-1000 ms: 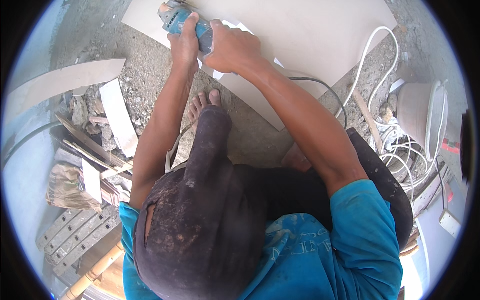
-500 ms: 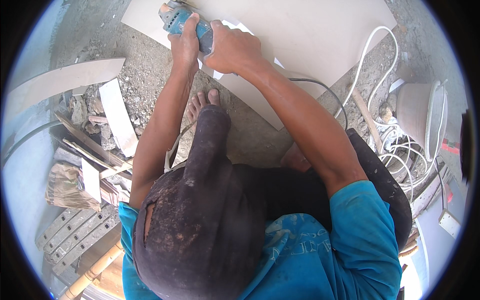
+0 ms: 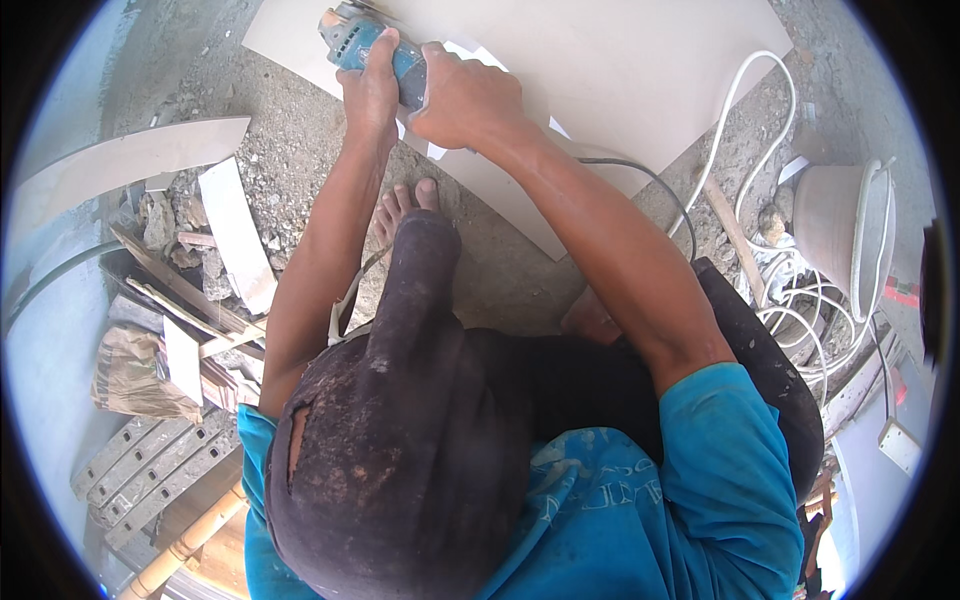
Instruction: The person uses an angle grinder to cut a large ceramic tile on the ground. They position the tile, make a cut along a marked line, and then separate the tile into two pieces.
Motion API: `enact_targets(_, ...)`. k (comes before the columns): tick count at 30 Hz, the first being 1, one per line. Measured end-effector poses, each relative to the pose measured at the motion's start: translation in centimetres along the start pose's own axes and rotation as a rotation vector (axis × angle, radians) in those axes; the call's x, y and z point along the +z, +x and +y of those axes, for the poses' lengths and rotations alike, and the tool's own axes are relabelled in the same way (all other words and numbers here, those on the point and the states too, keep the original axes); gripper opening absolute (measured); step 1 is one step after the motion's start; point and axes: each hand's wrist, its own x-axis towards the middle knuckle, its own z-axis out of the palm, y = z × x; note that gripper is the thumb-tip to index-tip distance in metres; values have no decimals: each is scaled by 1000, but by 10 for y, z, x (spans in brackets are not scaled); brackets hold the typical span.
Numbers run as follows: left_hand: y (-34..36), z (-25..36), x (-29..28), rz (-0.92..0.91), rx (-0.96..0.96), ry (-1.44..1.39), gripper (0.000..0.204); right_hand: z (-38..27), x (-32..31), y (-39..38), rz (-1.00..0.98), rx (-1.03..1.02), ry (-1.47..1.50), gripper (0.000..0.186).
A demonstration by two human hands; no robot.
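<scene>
Both my hands grip a blue angle grinder [image 3: 408, 72] at the top of the view, over a large pale beige tile [image 3: 640, 60] on the ground. My left hand [image 3: 371, 90] wraps the grinder's body near its head, thumb on top. Behind it, my right hand [image 3: 468, 98] is closed round the dark rear handle. The grinder's metal head [image 3: 345, 22] points to the far left, and its disc is mostly hidden at the picture's edge. White pieces, like paper, lie under my right hand. A dark cord [image 3: 640, 172] runs off to the right across the tile.
At left lie tile offcuts [image 3: 238, 235], rubble, wood strips, a crumpled brown bag [image 3: 140, 375] and a metal ladder-like piece [image 3: 160, 470]. On the right are a bucket [image 3: 838, 230], a wooden stick [image 3: 735, 240] and looped white cable [image 3: 790, 90]. My bare foot [image 3: 408, 205] rests close to the tile.
</scene>
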Motion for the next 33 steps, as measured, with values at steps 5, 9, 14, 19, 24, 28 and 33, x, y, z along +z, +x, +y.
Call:
enact_targets(5,0,-2,0,33,-12,-6,85,0,0,0,-14,-5,14,50)
enact_targets(9,0,-3,2,37,-16,-17,86,2,1,0,-11,-8,29,51)
enact_targets(14,-2,-1,4,65,0,-17,86,-1,-4,0,-54,36,49,55)
enact_targets(19,-1,0,5,115,11,-4,72,-1,-2,1,-31,9,41,54)
enact_targets(24,-2,7,1,100,20,-10,84,-2,2,4,15,-37,19,57)
enact_targets(28,-8,20,-3,123,102,-20,77,-13,-2,3,13,-64,76,61)
enact_targets(33,-50,38,-24,-69,294,-136,76,-35,-29,-4,9,-101,316,68)
